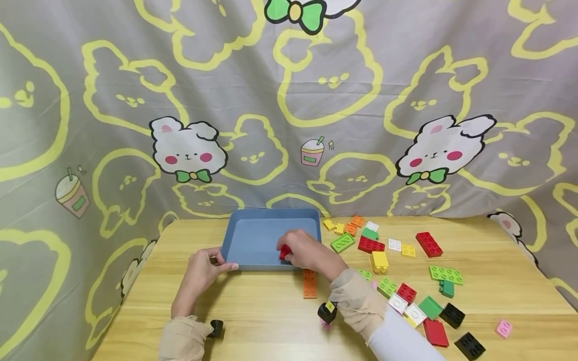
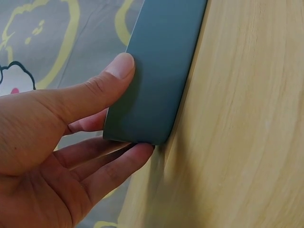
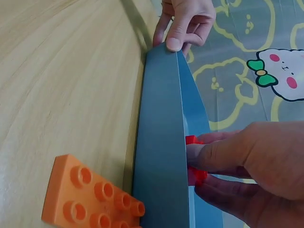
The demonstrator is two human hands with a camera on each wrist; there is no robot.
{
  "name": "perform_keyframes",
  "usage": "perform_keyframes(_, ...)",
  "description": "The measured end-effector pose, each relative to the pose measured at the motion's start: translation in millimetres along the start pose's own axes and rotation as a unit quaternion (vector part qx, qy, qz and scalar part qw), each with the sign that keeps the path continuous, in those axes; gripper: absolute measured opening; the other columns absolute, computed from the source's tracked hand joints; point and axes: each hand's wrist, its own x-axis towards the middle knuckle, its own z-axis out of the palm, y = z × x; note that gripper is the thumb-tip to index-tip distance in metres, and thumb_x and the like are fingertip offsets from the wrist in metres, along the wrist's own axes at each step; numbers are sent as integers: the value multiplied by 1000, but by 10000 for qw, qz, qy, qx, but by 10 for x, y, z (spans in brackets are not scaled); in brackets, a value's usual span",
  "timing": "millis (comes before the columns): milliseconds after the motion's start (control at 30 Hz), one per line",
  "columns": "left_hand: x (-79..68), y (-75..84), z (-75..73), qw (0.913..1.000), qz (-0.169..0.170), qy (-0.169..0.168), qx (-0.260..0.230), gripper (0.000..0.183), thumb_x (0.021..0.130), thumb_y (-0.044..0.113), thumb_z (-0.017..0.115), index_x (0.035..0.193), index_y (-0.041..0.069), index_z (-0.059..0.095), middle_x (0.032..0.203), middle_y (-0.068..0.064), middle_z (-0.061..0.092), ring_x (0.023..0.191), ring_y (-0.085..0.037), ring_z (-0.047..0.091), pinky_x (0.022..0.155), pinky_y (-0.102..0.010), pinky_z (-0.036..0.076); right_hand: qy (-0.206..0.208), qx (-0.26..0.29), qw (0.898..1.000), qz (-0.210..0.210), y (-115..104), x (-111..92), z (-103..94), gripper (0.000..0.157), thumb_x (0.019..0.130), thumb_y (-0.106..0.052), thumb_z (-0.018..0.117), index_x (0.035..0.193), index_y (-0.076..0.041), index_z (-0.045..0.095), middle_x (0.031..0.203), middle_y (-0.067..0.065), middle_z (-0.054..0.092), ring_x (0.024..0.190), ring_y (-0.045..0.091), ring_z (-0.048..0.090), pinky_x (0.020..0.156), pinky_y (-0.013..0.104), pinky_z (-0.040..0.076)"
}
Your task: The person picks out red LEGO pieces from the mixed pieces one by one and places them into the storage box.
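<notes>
Nearest the head camera lies a white sleeve (image 1: 402, 333), to the near right of the blue tray (image 1: 253, 238). The right hand (image 1: 303, 249) pinches a red brick (image 1: 284, 252) between thumb and fingers, just behind the tray's near wall; I cannot tell whether it touches the tray's floor. The left hand (image 1: 205, 271) grips the tray's near left corner. An orange brick (image 1: 309, 285) lies before the tray's near wall, towards its right end, and a lime green brick (image 1: 343, 242) to its right. A patterned curtain (image 1: 253, 90) hangs behind the tray.
</notes>
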Motion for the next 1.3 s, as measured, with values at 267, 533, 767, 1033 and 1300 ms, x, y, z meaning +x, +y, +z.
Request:
perform_keyframes(267,-55,-45,1,10000,-19,69,0,38,77,22,92,66,11,57,126,-23,67,96,-25,69,66,-23,46,-460,-205,9985,230,-63,103,69,21,88,1,78,108,-6,77,102,4,74,95,20,66,81,27,55)
perform_keyframes(533,-83,-54,6,9998,-116,132,-52,39,76,20,93,66,11,56,110,-16,74,76,-16,58,59,-23,41,-701,-55,9969,358,-66,126,131,24,85,12,73,98,-8,78,92,1,73,87,15,65,76,24,54)
perform_keyframes(767,-85,-79,3,9998,-102,159,-88,39,76,20,93,66,11,57,127,-25,66,106,-30,69,70,-25,49,-591,22,9979,267,-106,112,83,23,88,11,71,104,-4,78,102,7,75,99,22,67,84,30,56)
perform_keyframes(1033,-10,-37,9,9998,54,99,-134,38,76,19,93,66,10,57,112,-15,74,73,-15,55,61,-24,42,-160,176,9983,524,-87,-144,-274,45,83,24,57,116,-1,73,120,14,68,109,31,64,85,38,56)
perform_keyframes(1300,11,-24,7,9999,10,99,-86,39,76,19,93,66,10,56,97,-12,75,69,-13,52,58,-24,39,-21,112,9992,381,-76,-603,-539,25,92,12,64,112,0,73,113,13,69,94,25,66,80,36,56)
